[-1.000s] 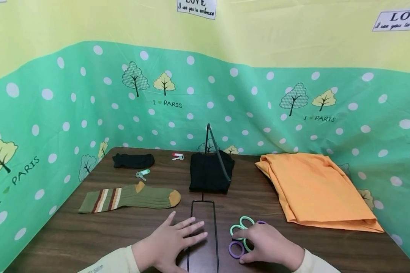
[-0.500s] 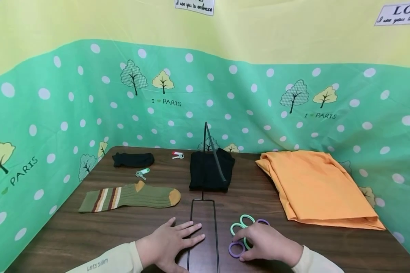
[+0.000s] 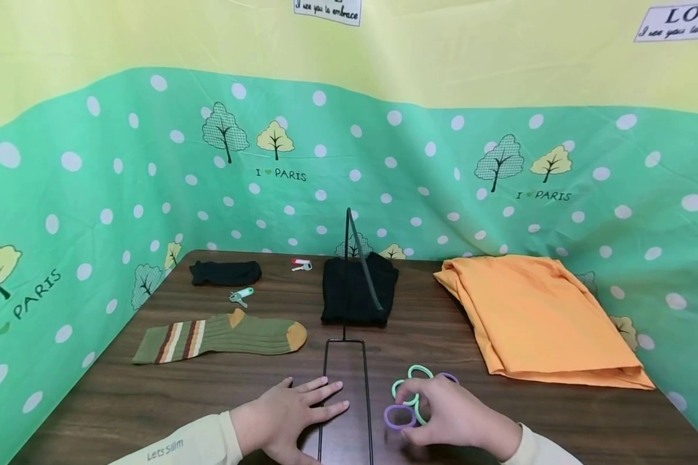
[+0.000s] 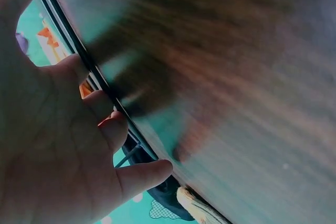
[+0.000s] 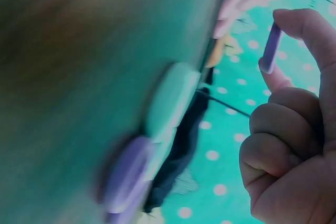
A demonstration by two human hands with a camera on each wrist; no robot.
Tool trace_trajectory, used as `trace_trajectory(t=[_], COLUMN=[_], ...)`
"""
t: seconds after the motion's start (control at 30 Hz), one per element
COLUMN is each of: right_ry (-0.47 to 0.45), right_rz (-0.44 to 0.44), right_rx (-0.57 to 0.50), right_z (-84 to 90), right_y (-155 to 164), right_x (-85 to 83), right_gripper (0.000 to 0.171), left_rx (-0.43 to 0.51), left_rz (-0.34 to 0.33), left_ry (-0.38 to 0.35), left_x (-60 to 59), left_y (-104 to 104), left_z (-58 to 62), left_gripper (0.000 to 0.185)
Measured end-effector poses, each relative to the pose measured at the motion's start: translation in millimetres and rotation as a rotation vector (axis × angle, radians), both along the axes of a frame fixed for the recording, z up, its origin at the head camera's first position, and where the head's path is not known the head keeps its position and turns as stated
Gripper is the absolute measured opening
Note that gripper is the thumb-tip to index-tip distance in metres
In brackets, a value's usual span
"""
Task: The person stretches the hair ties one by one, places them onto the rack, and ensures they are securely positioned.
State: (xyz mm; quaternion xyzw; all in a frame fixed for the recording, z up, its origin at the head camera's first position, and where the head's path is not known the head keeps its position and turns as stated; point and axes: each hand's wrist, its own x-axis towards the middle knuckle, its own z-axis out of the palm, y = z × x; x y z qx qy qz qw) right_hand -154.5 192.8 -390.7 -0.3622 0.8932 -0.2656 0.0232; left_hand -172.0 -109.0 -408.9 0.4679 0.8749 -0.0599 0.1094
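The purple ring (image 3: 399, 416) is pinched in the right hand (image 3: 454, 413), lifted just right of the wire stand (image 3: 346, 387); the left hand (image 3: 291, 413) lies flat on the stand's base, fingers straight.

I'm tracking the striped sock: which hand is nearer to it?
Left. The left hand lies flat on the wire stand's base, just in front of the striped sock. The right hand pinches a purple ring farther to the right.
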Motion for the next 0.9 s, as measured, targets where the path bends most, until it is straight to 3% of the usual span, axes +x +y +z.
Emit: trace_trajectory(t=[0.3,0.4,0.5,0.6,0.67,0.77,0.83,0.9], right_ry=[0.117,0.204,0.328,0.47,0.58,0.829,0.952,1.037], right_rz=[-0.013,0.01,0.011,0.036,0.1,0.232,0.271,0.245], right_rx=[-0.164,-0.236,-0.283,-0.361,-0.453,-0.626,-0.702,-0.746], right_z=[37.8,52.0,65.3,81.0,95.3,110.6,106.0,86.3], right_y=[-8,-13,-18,-26,-34,-44,-41,-32], right_x=[17.9,23.3,29.9,37.2,41.3,40.5,34.4,22.2], right_gripper=[0.031,0.037,0.042,0.032,0.024,0.027,0.031,0.042], left_rx=[-0.049,-0.061,-0.067,-0.074,-0.079,-0.08,-0.079,-0.073], left_rz=[-0.004,-0.002,-0.002,-0.001,-0.003,-0.006,-0.007,-0.009], left_ry=[-0.028,-0.033,-0.032,-0.04,-0.043,-0.05,-0.048,-0.04], left_x=[-1.9,-2.4,-2.9,-3.8,-4.5,-5.0,-4.9,-4.5], left_y=[1,1,2,2,3,3,3,2], left_z=[-0.5,-1.1,-2.0,-2.7,-3.1,-3.5,-3.6,-3.5], left_gripper=[0.081,0.081,0.081,0.082,0.083,0.083,0.083,0.083])
